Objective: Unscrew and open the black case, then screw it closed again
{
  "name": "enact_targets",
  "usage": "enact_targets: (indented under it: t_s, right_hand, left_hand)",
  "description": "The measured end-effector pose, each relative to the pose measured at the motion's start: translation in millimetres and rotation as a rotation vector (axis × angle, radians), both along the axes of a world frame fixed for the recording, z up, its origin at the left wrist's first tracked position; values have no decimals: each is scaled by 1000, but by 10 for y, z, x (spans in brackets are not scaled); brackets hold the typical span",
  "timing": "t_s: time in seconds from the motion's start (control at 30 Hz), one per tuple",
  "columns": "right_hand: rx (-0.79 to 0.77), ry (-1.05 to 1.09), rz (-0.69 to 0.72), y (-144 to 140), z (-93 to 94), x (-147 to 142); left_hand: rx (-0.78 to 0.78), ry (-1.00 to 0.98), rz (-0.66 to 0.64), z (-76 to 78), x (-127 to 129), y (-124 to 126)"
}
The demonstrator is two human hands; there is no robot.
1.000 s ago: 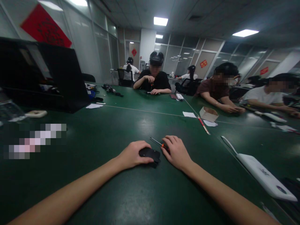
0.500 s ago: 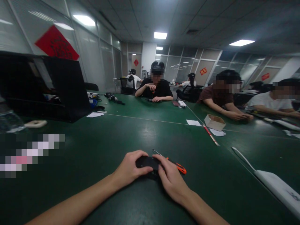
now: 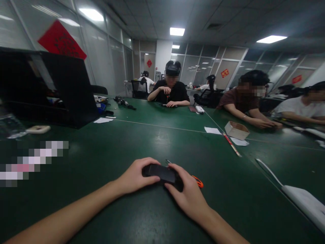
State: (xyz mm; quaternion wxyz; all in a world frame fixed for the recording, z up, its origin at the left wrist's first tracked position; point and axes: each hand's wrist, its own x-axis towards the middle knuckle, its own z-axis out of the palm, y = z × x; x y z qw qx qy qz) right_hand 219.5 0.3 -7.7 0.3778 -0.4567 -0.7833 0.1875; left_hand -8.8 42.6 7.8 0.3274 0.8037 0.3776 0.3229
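A small black device (image 3: 162, 173), its exact kind unclear, is held level between both hands just above the green table. My left hand (image 3: 137, 174) wraps round its left end, thumb along the near edge and fingers over the far side. On the opposite end, my right hand (image 3: 189, 191) grips with the thumb in front and the fingers behind. A smooth, dark, flat face of the device points up. Behind my right hand lies a screwdriver (image 3: 198, 182) with an orange and black handle; much of it is covered, and its metal tip shows beyond the device.
A power strip (image 3: 303, 203) with a white cable lies at the right. Farther back are an open box (image 3: 236, 130), a red stick (image 3: 231, 144) and paper (image 3: 212, 130). A large black screen (image 3: 76, 91) stands at the left. Several people sit around the table.
Both hands have turned the black device, so a smooth flat face shows in place of the earlier screw-dotted surface. My right hand has shifted slightly right along its end.
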Motion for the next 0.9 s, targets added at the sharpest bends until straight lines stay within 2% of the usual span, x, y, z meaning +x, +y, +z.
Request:
enact_targets:
  t_s: [0.23, 0.33, 0.47, 0.57, 0.7, 0.8, 0.9]
  right_hand:
    - [-9, -21, 14, 7, 14, 19]
    - [-47, -27, 7, 11, 8, 15]
    - [-64, 5, 21, 1, 35, 3]
    - [-11, -85, 93, -19, 80, 1]
    - [31, -178, 128, -38, 110, 8]
    - [42, -192, 125, -40, 102, 15]
    - [48, -200, 132, -41, 93, 17]
  left_hand:
    - [10, -69, 19, -26, -13, 7]
    - [-36, -143, 43, -43, -9, 14]
    - [-188, -397, 154, -111, 0, 85]
    - [-268, -573, 252, -184, 9, 149]
    - [-288, -562, 363, -234, 8, 170]
    - [-293, -548, 347, -220, 10, 151]
    - [-378, -662, 309, -190, 15, 151]
